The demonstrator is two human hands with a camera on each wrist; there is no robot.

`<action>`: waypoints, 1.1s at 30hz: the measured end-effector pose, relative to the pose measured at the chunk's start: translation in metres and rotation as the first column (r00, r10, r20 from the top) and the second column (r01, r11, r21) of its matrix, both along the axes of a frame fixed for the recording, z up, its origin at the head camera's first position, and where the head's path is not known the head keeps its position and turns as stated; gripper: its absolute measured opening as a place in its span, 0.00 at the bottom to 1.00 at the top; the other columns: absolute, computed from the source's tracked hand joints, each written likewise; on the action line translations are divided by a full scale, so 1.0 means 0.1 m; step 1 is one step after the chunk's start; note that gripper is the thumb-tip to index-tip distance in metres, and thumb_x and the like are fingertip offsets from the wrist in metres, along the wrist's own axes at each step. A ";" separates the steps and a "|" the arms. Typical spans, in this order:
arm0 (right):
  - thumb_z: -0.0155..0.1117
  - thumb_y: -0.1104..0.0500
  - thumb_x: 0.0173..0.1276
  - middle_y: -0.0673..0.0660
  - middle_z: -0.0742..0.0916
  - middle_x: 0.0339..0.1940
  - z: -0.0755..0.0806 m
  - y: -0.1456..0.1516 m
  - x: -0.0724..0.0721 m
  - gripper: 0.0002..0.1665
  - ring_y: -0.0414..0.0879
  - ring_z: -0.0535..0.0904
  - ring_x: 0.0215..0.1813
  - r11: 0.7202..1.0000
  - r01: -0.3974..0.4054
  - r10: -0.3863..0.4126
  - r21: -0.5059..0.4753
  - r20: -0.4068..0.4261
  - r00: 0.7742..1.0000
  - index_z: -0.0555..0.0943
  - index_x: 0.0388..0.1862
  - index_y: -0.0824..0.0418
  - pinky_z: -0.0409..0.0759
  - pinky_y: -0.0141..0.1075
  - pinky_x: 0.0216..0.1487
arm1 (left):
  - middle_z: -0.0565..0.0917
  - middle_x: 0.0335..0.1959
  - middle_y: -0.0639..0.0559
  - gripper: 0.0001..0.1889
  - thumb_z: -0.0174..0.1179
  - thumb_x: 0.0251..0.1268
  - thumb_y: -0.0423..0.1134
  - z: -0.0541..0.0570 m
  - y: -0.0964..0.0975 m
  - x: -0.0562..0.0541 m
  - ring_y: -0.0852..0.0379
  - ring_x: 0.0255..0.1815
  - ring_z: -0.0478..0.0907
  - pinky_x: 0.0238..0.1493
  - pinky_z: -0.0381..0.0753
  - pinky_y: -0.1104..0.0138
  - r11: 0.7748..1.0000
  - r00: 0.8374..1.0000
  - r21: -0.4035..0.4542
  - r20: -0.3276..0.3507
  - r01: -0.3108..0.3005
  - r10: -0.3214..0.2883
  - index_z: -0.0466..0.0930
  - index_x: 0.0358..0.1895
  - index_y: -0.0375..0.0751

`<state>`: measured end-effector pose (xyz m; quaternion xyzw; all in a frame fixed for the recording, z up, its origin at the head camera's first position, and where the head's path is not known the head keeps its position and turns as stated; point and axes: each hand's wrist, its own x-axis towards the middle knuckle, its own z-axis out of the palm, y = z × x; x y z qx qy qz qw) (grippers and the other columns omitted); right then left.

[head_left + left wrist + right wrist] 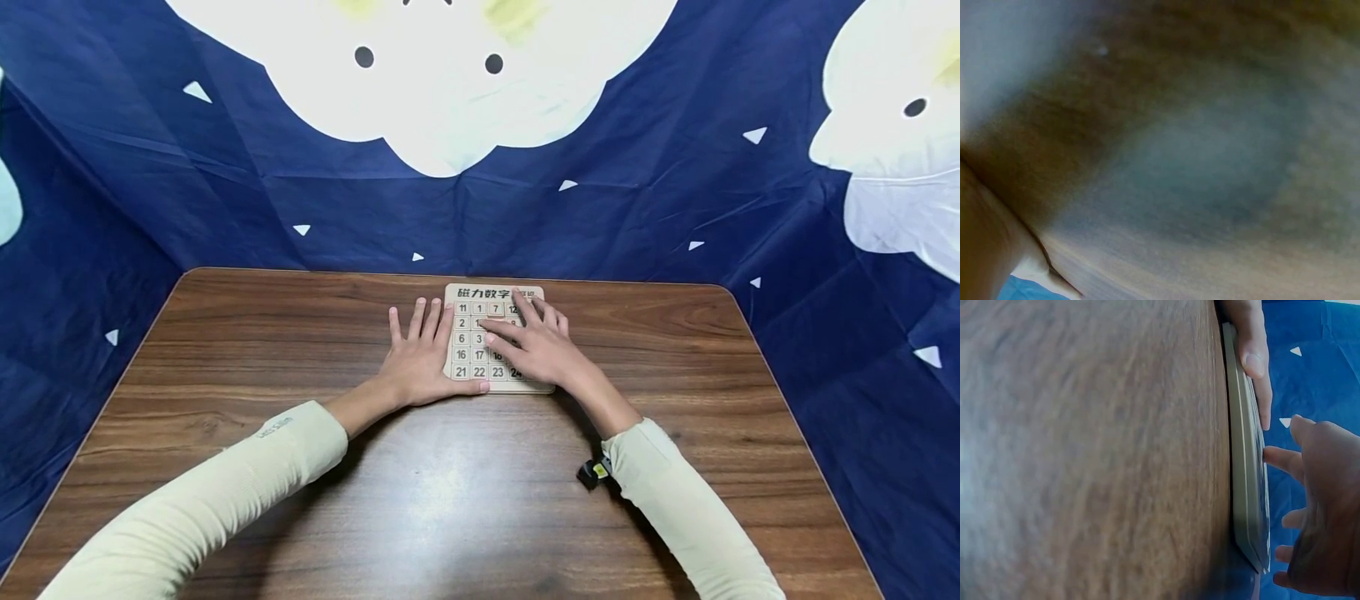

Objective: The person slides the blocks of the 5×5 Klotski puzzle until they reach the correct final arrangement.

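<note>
A pale number slide puzzle board (499, 387) lies flat at the far middle of the table, its square tiles printed with numbers. Against its left side rests my left hand (422, 362), fingers straight and spread, the thumb along the board's near edge. My right hand (546, 346) is over the board's right half, with the index fingertip on a tile in the second row. Its other fingers are loosely bent and hide several tiles. In the right wrist view, the board (1244, 450) shows edge-on, with one right fingertip touching its face. The left wrist view is too blurred to show the hand's work.
The brown wood-grain table (450, 500) reaches back to a dark blue cloth (240, 200) with white cloud shapes, which hangs behind it and at both sides. A small black device (592, 473) is at the right sleeve's cuff.
</note>
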<state>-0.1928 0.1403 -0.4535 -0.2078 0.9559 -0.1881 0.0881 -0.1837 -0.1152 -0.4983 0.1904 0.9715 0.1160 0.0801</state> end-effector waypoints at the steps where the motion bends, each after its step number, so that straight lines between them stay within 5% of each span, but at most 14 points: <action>1: 0.46 0.29 0.90 0.64 0.53 0.98 0.00 0.00 0.00 0.33 0.76 0.47 0.95 1.000 0.002 -0.002 0.002 0.003 1.000 0.77 0.85 0.33 0.49 0.75 0.88 | 0.33 0.96 0.37 0.83 0.49 0.52 0.99 0.00 0.00 0.00 0.34 0.97 0.23 0.87 0.14 0.27 1.000 1.000 0.001 -0.003 0.001 -0.001 0.29 0.95 0.41; 21: 0.47 0.30 0.91 0.64 0.56 0.98 0.02 0.26 0.00 0.32 0.74 0.46 0.95 0.999 0.037 -0.036 -0.035 0.021 0.999 0.81 0.82 0.36 0.47 0.75 0.88 | 0.33 0.96 0.38 0.81 0.52 0.54 0.97 0.01 0.02 0.01 0.36 0.97 0.24 0.87 0.13 0.27 1.000 1.000 -0.003 -0.012 -0.002 0.002 0.30 0.95 0.42; 27: 0.49 0.32 0.91 0.63 0.58 0.97 -0.04 0.23 0.01 0.32 0.72 0.50 0.95 0.993 0.044 -0.046 -0.113 -0.014 0.999 0.82 0.81 0.40 0.49 0.72 0.88 | 0.33 0.96 0.37 0.81 0.51 0.54 0.97 0.01 0.02 0.01 0.35 0.97 0.24 0.87 0.14 0.27 1.000 1.000 -0.002 -0.013 0.005 -0.005 0.29 0.95 0.41; 33: 0.49 0.34 0.91 0.66 0.57 0.97 -0.04 0.03 0.02 0.31 0.74 0.53 0.93 0.998 -0.025 0.022 -0.065 -0.046 0.999 0.80 0.83 0.38 0.52 0.74 0.87 | 0.34 0.97 0.37 0.82 0.51 0.54 0.97 0.00 0.01 0.01 0.34 0.97 0.25 0.87 0.14 0.26 1.000 1.000 -0.004 -0.017 -0.004 0.004 0.30 0.95 0.40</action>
